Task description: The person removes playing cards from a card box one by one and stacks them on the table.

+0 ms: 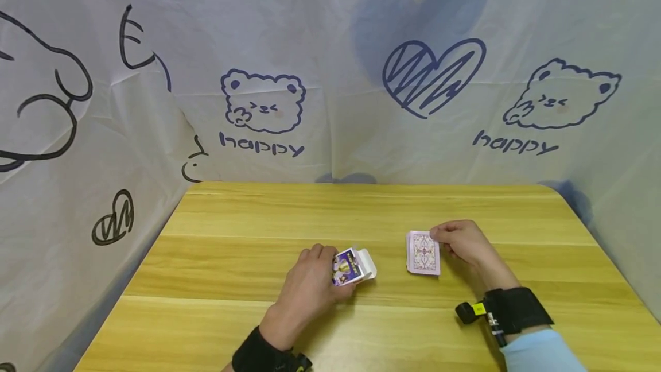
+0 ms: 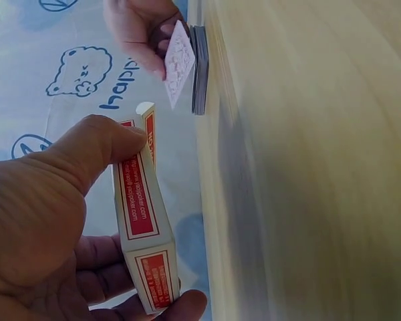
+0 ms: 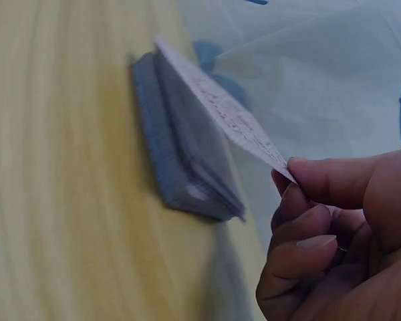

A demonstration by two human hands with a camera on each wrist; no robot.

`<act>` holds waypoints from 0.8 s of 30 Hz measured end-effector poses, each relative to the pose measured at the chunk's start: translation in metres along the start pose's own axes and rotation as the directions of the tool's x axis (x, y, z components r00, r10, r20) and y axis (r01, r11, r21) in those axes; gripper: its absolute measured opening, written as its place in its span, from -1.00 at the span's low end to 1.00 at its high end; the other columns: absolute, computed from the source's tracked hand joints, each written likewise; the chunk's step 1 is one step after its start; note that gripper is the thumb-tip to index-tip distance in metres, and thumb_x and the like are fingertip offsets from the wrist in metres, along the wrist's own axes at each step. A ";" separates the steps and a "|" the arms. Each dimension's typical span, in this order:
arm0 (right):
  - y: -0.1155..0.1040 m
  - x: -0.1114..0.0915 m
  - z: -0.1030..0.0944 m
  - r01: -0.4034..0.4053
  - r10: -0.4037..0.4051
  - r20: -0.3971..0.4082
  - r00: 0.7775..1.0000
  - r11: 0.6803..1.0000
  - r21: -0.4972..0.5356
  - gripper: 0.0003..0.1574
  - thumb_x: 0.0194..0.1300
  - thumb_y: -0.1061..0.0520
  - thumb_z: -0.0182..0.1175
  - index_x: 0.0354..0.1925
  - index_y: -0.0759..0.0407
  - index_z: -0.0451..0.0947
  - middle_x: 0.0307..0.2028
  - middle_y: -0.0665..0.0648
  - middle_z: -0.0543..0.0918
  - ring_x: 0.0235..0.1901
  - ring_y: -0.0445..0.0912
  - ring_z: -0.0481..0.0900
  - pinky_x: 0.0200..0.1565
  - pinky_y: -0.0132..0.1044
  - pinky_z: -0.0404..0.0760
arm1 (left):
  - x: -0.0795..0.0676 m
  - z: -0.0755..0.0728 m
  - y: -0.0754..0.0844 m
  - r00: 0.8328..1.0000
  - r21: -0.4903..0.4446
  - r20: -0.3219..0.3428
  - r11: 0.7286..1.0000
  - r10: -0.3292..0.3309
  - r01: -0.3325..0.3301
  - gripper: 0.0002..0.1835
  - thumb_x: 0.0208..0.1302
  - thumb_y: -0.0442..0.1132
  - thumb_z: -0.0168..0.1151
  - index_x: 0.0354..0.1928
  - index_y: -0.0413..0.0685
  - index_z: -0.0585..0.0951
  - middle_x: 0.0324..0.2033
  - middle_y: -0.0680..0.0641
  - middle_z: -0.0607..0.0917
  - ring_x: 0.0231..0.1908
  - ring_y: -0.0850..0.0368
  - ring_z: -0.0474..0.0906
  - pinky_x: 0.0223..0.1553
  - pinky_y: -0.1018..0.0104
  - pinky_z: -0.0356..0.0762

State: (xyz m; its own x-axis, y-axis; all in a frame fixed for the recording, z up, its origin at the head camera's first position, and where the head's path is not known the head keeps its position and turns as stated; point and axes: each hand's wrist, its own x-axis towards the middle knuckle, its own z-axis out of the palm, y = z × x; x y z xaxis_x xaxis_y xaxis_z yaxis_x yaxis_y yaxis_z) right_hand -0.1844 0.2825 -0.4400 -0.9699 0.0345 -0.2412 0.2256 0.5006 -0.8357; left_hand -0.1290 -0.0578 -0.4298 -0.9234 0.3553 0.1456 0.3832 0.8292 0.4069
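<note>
My left hand (image 1: 310,277) grips a card box (image 1: 348,267), thumb on one narrow side and fingers round the other. The box has a purple picture front and red-and-white sides (image 2: 137,194); its white end flap (image 1: 368,264) stands open toward the right. Between thumb and index finger, my right hand (image 1: 462,240) pinches one playing card (image 3: 227,110) by its corner. That card is tilted up over a deck of playing cards (image 3: 164,134) lying on the table, with its patterned pink-and-white back facing up. In the head view the card covers most of the deck.
The wood-grain table (image 1: 248,217) carries the deck. White cloth (image 1: 341,27) with drawn bears, hearts and "happy" lettering hangs behind the table and along its sides. A black band with a small camera (image 1: 516,310) sits on my right wrist, and another black band (image 1: 260,352) on my left.
</note>
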 end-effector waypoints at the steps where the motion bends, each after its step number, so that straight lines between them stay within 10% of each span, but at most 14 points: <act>1: 0.001 0.002 0.001 0.016 -0.016 -0.008 1.000 0.999 -0.035 -0.62 0.55 0.11 0.21 0.05 0.43 0.67 -0.34 0.16 0.61 -0.34 -0.01 0.48 -0.33 -0.24 0.46 | 0.000 0.000 0.000 1.000 -0.001 0.002 1.000 0.001 -0.001 -0.27 0.05 0.07 0.64 0.14 -0.25 0.61 -0.17 -0.10 0.63 -0.23 0.07 0.46 -0.37 0.27 0.52; 6: 0.006 0.008 0.007 0.060 -0.077 -0.061 0.995 0.969 -0.239 -0.68 0.51 0.09 0.24 -0.09 0.35 0.72 -0.10 0.30 0.74 -0.17 0.08 0.57 -0.19 -0.20 0.47 | -0.001 0.001 0.001 1.000 -0.004 0.005 1.000 0.010 -0.010 -0.27 0.05 0.06 0.64 0.14 -0.25 0.61 -0.17 -0.10 0.63 -0.23 0.07 0.46 -0.34 0.26 0.52; 14: 0.002 0.004 0.011 0.072 -0.109 -0.074 0.991 0.919 -0.388 -0.73 0.44 0.05 0.31 -0.21 0.28 0.63 -0.32 0.17 0.68 -0.38 0.01 0.52 -0.34 -0.23 0.42 | 0.000 0.000 0.001 1.000 -0.008 0.004 1.000 0.020 -0.020 -0.27 0.05 0.05 0.63 0.15 -0.27 0.61 -0.17 -0.10 0.63 -0.22 0.07 0.47 -0.32 0.27 0.51; 24: -0.015 -0.008 0.020 0.122 -0.188 -0.171 0.967 0.934 -0.337 -0.71 0.49 0.01 0.26 -0.19 0.25 0.57 -0.42 0.14 0.58 -0.49 -0.02 0.43 -0.40 -0.23 0.36 | 0.003 0.002 -0.005 0.998 -0.029 -0.014 0.998 0.061 -0.062 -0.25 0.04 0.04 0.66 0.17 -0.26 0.60 -0.09 -0.15 0.66 -0.14 0.02 0.51 -0.17 0.19 0.58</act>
State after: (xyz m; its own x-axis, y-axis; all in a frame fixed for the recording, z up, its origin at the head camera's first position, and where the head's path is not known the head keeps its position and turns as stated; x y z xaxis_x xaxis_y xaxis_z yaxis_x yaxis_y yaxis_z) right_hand -0.1782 0.2577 -0.4356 -0.9962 0.0872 0.0082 0.0615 0.7631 -0.6433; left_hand -0.1339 -0.0606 -0.4329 -0.8983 0.3995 0.1829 0.4387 0.7928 0.4231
